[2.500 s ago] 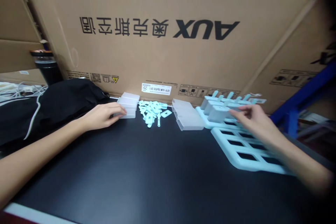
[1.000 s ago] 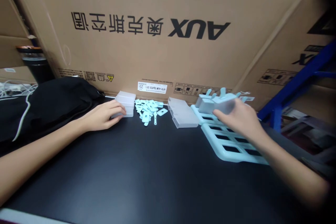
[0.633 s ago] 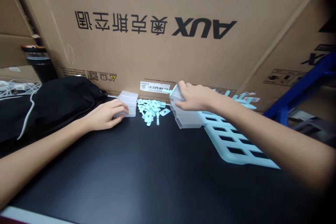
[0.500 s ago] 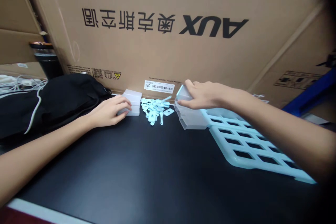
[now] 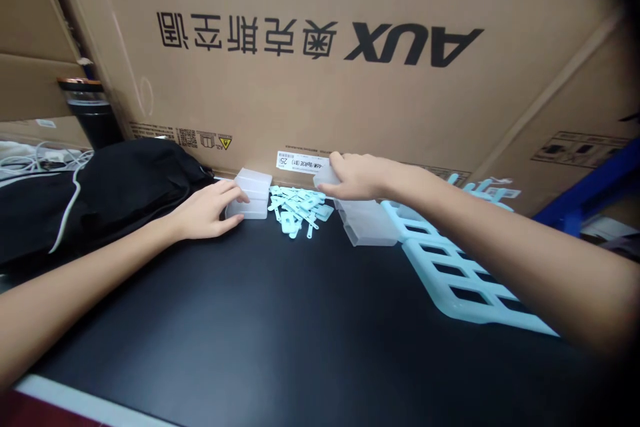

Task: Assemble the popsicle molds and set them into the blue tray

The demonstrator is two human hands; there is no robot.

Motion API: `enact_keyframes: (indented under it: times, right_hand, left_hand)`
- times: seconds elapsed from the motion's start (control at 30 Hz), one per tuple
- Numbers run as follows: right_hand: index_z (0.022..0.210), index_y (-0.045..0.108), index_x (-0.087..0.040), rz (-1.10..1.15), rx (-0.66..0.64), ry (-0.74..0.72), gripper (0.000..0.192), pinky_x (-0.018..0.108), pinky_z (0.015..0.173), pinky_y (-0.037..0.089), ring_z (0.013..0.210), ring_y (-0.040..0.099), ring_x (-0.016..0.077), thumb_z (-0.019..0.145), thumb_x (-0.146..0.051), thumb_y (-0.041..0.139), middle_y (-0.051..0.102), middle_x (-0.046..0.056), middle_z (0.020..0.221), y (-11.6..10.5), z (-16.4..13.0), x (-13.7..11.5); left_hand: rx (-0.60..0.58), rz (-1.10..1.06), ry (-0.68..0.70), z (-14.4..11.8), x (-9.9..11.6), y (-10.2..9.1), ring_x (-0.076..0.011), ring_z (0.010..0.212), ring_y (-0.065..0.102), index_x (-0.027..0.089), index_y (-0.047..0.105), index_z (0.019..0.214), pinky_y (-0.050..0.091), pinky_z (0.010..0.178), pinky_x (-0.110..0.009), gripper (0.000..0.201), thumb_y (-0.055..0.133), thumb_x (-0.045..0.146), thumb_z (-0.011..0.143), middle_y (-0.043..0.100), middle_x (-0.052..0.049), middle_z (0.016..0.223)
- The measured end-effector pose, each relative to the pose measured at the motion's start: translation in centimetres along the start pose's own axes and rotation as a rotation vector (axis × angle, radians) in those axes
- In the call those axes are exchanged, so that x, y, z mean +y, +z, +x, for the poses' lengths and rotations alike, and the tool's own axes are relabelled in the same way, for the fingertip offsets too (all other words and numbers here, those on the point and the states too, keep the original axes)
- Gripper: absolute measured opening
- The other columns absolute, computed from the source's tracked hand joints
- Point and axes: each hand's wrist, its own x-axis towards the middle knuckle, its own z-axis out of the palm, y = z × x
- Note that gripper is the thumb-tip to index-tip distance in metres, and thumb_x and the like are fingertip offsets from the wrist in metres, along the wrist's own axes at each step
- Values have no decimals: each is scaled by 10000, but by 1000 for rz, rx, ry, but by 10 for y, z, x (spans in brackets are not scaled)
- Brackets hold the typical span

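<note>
My left hand (image 5: 213,211) grips the left end of a frosted plastic box (image 5: 255,193) on the table, fingers on top and thumb at its near side. My right hand (image 5: 357,177) is shut on a small frosted plastic box (image 5: 324,178), held raised beside the cardboard. Below and left of that box lies a loose heap of light-blue flat plastic pieces (image 5: 299,208), some with square holes, some narrow strips. Another frosted box (image 5: 369,225) rests under my right wrist. Touching its right side is a light-blue grid rack (image 5: 450,273), partly hidden by my right forearm.
A big cardboard carton (image 5: 300,93) with upside-down print walls off the back. At left are a black cloth bag (image 5: 135,183), white cables (image 5: 35,160) and a dark tumbler (image 5: 93,113). The black tabletop (image 5: 280,327) has a pale front edge.
My right hand has moved left with the small box, closer to the blue pieces. The heap of pieces looks fuller. My left hand stays at its box.
</note>
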Motion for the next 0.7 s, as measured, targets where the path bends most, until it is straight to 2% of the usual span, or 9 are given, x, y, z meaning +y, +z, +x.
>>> enact_keyframes:
  times: [0.1,0.17,0.27,0.43,0.57,0.7]
  right_hand:
    - [1159,557,-135,46,-15,-211,561,384,647,501,798,623,253,791,-556,510,553,177,1173,2,2,-9]
    - [1139,559,-134,92,-8,-365,500,379,717,503,881,613,258,794,-495,545,541,168,1193,3,6,-24]
    - [1165,532,-131,180,86,-541,470,382,821,467,1033,564,275,831,-460,555,578,154,1156,6,16,-54]
    - [1126,528,-149,241,269,-618,444,353,751,429,1016,539,268,861,-504,564,614,124,1049,14,31,-89]
    - [1081,539,-152,217,343,-670,405,336,767,434,1022,513,252,893,-510,534,614,101,1054,28,39,-99]
    - [1061,550,-165,188,376,-638,373,339,806,440,1035,506,241,894,-498,540,566,110,1143,39,45,-103]
  left_hand:
    - [-24,-40,-47,-1,-2,1,-244,972,567,209,523,1127,475,855,-376,324,542,385,855,586,-66,1093]
    - [-5,-68,-72,-2,-3,1,-235,952,567,210,495,1131,479,842,-371,359,575,392,832,574,-64,1098]
    - [50,-124,-99,-2,-5,-1,-218,918,559,207,458,1095,485,813,-356,416,644,389,771,549,-62,1079]
    - [91,-171,-134,-3,-8,-6,-154,698,517,223,385,945,452,651,-299,445,714,386,694,508,12,837]
    - [98,-189,-182,-5,-11,-5,-119,553,449,242,292,867,385,566,-277,495,731,373,680,462,67,690]
    - [92,-214,-195,-5,-12,-3,-106,509,405,245,284,869,333,520,-256,506,731,381,675,433,87,645]
